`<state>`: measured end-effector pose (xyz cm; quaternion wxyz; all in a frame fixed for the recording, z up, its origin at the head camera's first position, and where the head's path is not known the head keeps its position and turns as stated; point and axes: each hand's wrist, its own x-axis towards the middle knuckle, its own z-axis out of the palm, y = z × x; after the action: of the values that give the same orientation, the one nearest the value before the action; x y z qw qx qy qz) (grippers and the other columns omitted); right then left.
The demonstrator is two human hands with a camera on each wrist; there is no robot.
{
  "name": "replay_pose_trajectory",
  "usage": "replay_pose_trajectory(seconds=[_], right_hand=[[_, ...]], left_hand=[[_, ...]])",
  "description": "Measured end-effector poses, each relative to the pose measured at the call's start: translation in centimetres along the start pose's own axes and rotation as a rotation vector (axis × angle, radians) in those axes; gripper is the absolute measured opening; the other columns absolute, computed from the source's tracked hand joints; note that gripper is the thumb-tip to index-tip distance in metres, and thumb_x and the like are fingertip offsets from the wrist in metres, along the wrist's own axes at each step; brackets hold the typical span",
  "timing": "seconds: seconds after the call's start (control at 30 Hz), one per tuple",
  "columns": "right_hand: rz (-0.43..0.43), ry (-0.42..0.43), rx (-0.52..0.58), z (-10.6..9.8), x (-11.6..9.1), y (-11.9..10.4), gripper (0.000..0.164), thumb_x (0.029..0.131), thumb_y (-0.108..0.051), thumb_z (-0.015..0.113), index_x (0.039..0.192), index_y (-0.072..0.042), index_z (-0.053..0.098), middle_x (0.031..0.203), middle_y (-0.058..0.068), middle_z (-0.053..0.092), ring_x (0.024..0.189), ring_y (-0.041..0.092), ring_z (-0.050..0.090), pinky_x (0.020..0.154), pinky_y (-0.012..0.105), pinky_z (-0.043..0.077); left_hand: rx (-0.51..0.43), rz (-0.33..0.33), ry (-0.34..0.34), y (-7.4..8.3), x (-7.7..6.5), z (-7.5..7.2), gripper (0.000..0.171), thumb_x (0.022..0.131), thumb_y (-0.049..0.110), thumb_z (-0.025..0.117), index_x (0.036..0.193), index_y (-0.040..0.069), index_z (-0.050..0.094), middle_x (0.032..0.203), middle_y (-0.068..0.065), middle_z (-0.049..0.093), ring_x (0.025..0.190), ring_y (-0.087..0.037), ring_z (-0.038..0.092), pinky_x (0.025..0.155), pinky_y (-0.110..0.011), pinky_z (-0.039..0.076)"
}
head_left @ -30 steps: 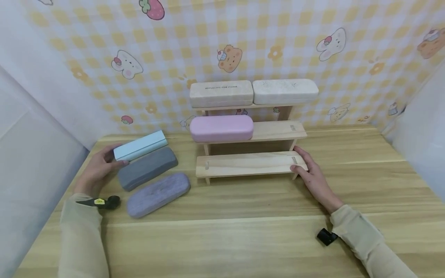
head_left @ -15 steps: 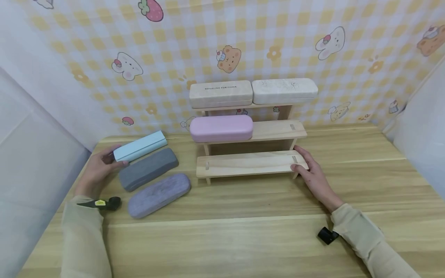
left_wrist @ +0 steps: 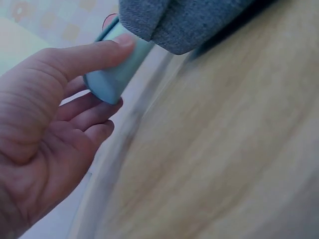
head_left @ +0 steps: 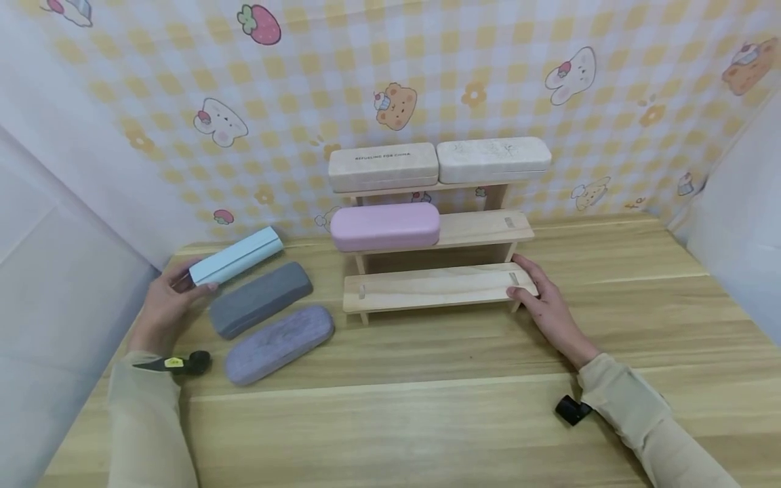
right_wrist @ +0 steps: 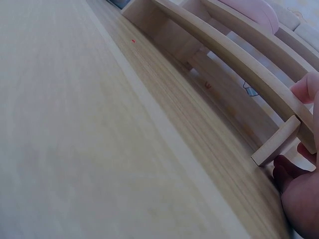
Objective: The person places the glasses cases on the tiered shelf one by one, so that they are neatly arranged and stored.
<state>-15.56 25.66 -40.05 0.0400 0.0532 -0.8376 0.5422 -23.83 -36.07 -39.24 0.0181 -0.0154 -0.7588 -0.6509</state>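
Observation:
My left hand [head_left: 166,303] pinches the near-left end of a light blue glasses case [head_left: 236,257], thumb on the near side and fingers behind. In the left wrist view the blue case [left_wrist: 112,82] sits between thumb and fingers. Beside it on the table lie a dark grey glasses case [head_left: 261,299] and a greyish-purple one [head_left: 279,344]. At the right, my right hand [head_left: 552,315] grips the end of the lowest board of a three-tier wooden stand [head_left: 436,288], thumb on top. The right wrist view shows fingers under that board [right_wrist: 239,64], near its leg.
On the top tier stand a beige case [head_left: 383,168] with lettering and a whitish case [head_left: 494,160], side by side. A pink case [head_left: 386,227] occupies the left of the middle tier. A yellow checked cloth [head_left: 476,61] hangs behind the wooden table [head_left: 390,427].
The light blue case has shifted slightly left in my left hand's grip, and the gap to the grey case has widened. My right hand stays on the stand. The head view has shifted slightly.

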Motion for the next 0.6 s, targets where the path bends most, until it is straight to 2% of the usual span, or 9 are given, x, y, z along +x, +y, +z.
replay_pose_trajectory(seconds=[0.07, 0.17, 0.27, 0.47, 0.6], right_hand=[[-0.003, 0.0, -0.003, 0.0, 0.0, 0.1, 0.058, 0.096, -0.02, 0.052, 0.148, -0.016, 0.027, 0.151, 0.009, 0.023, 0.129, 0.029, 0.028, 0.083, 0.015, 0.036], [-0.005, 0.0, 0.0, 0.0, 0.1, 0.1, 0.058, 0.096, -0.02, 0.051, 0.148, -0.015, 0.027, 0.15, 0.009, 0.024, 0.128, 0.029, 0.031, 0.082, 0.014, 0.036], [-0.002, -0.002, 0.004, 0.1, 0.1, 0.1, 0.058, 0.096, -0.019, 0.051, 0.148, -0.015, 0.027, 0.15, 0.01, 0.025, 0.125, 0.03, 0.034, 0.082, 0.014, 0.037], [0.011, 0.007, -0.005, 0.2, 0.1, 0.0, 0.058, 0.095, -0.019, 0.052, 0.147, -0.015, 0.028, 0.15, 0.01, 0.024, 0.125, 0.029, 0.033, 0.082, 0.018, 0.037], [0.019, 0.014, -0.004, 0.2, 0.1, 0.0, 0.058, 0.095, -0.019, 0.052, 0.148, -0.015, 0.028, 0.15, 0.011, 0.025, 0.124, 0.029, 0.035, 0.083, 0.018, 0.037]], left_hand=[[-0.057, -0.005, 0.035, 0.2, 0.0, 0.2, 0.059, 0.079, -0.001, 0.072, 0.133, 0.001, 0.046, 0.114, 0.004, 0.057, 0.102, -0.003, 0.054, 0.079, -0.011, 0.044], [-0.067, -0.004, 0.074, 0.7, -0.1, 0.4, 0.057, 0.078, 0.0, 0.073, 0.13, 0.002, 0.048, 0.112, 0.005, 0.057, 0.101, -0.001, 0.055, 0.078, -0.01, 0.045], [-0.029, 0.022, 0.075, 1.2, -0.2, 0.2, 0.054, 0.078, -0.001, 0.073, 0.128, 0.003, 0.05, 0.109, 0.008, 0.058, 0.098, 0.003, 0.055, 0.077, -0.009, 0.044], [0.143, 0.059, 0.058, 1.9, -0.7, -0.1, 0.051, 0.082, 0.002, 0.07, 0.129, 0.005, 0.05, 0.108, 0.014, 0.056, 0.094, 0.009, 0.054, 0.076, -0.006, 0.042], [0.124, 0.061, 0.038, 2.2, -0.9, -0.1, 0.05, 0.082, 0.001, 0.07, 0.128, 0.006, 0.051, 0.107, 0.014, 0.056, 0.093, 0.008, 0.055, 0.074, -0.007, 0.044]])
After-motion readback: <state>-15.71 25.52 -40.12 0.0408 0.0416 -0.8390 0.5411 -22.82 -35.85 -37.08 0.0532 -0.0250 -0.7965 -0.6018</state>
